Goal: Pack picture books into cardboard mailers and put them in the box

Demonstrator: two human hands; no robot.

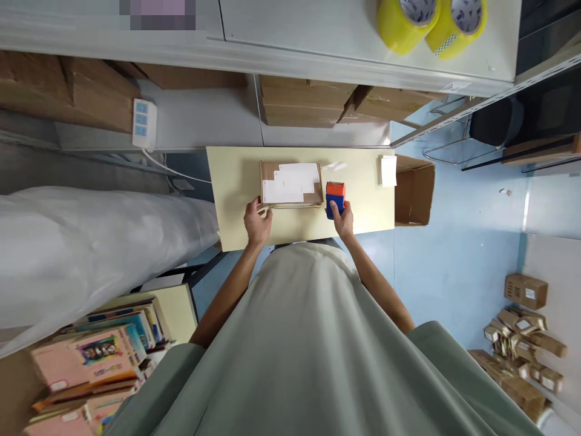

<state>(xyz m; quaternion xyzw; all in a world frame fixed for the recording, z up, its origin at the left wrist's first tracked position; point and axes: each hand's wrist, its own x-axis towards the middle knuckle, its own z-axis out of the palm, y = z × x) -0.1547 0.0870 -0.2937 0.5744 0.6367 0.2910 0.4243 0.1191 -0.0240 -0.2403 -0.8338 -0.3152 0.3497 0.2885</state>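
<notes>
A flat cardboard parcel [267,172] with several white labels on top lies on a pale yellow table [231,194]. My left hand [256,221] grips the parcel's near left corner, fingers curled on its edge. My right hand [343,219] is closed around a red and blue tape dispenser [335,195], which stands on the table right beside the parcel's right end. A small strip of white paper [334,165] lies just beyond the dispenser.
A white slip [388,171] rests at the table's right end, next to an open cardboard box [414,191] on the blue floor. Two yellow tape rolls [429,24] sit on a shelf above. Small packed boxes [521,345] are piled at right, books [100,357] at lower left.
</notes>
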